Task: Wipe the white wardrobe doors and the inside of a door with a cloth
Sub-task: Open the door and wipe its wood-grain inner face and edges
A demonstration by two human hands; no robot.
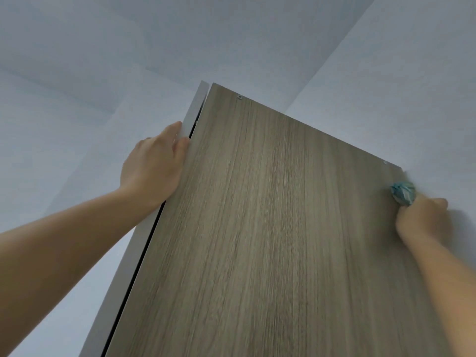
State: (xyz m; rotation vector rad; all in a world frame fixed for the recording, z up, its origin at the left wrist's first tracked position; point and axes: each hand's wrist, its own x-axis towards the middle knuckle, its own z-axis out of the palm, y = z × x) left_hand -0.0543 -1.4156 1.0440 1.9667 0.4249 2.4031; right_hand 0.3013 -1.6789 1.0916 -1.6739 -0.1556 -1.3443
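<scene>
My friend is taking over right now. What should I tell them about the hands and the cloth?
Left hand grips the white edge beside the wood-grain panel.
Right hand holds the balled blue cloth against the panel's top right corner.
Done: cannot tell how much is wiped.
Left: probably wiping down the rest of the panel.

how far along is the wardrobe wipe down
Done: nothing visibly finished. In hand: the right hand holds the blue cloth at the top right corner of the wood-grain panel, the left hand grips the white edge. Left: the white door fronts are out of view, so cannot tell.
</scene>
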